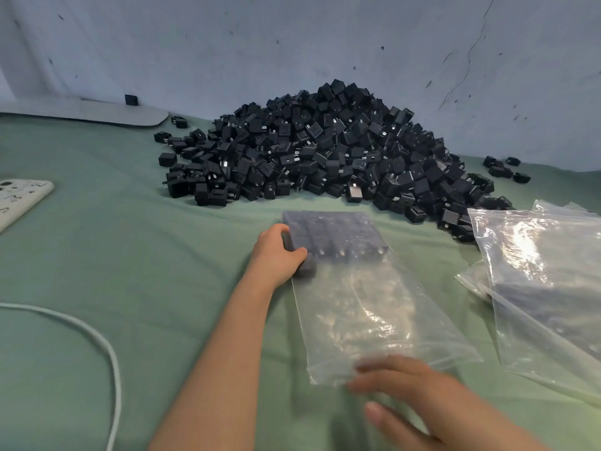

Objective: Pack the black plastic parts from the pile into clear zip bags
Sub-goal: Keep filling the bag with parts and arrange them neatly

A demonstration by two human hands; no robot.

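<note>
A big pile of black plastic parts (325,144) lies against the far wall on the green cloth. In front of it a clear zip bag (367,314) lies flat, its far end filled with a neat block of black parts (335,234). My left hand (276,252) grips the left edge of that block through the bag, thumb on top. At the bag's near, open end, my right hand (409,395) hovers, blurred, with fingers extended and fingertips at the bag's edge, holding nothing that I can see.
More clear zip bags (546,288) lie stacked at the right, some with dark parts inside. A white cable (107,346) curves along the left. A white patterned object (19,196) sits at the left edge. A few loose parts (505,169) lie right of the pile.
</note>
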